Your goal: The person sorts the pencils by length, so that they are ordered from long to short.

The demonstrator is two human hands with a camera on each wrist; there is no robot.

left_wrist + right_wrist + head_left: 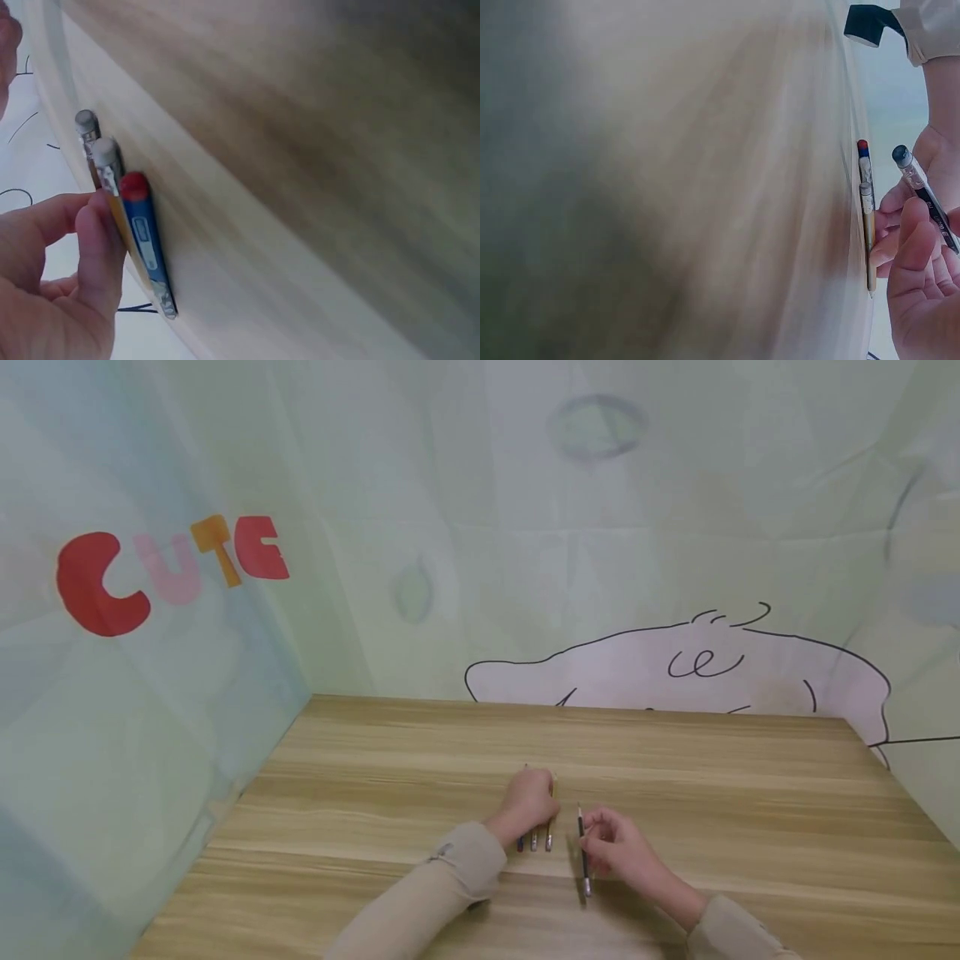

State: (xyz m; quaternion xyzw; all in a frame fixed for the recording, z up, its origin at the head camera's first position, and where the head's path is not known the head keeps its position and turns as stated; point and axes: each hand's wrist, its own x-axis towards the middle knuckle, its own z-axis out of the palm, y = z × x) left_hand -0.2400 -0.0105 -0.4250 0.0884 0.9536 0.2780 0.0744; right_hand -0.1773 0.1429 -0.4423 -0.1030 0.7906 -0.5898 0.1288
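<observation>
Three writing tools lie side by side on the wooden table (pixel 360 777). In the left wrist view they are a blue pen-like stick (pixel 148 236) with a red end, a yellow pencil (pixel 121 217) with a pale eraser, and another pencil (pixel 88 135) with a grey eraser. My left hand (pixel 528 797) holds the two pencils between thumb and fingers, the blue stick beside them. To the right, my right hand (pixel 622 852) pinches a black pencil (pixel 584 856), its tip pointing away and its eraser end towards me.
A pale fabric backdrop (pixel 480 552) rises behind the table and at its sides, with red, pink and orange letters (pixel 105 585) on the left. Bare wood surrounds the hands, and the table's back edge (pixel 420 699) meets the cloth.
</observation>
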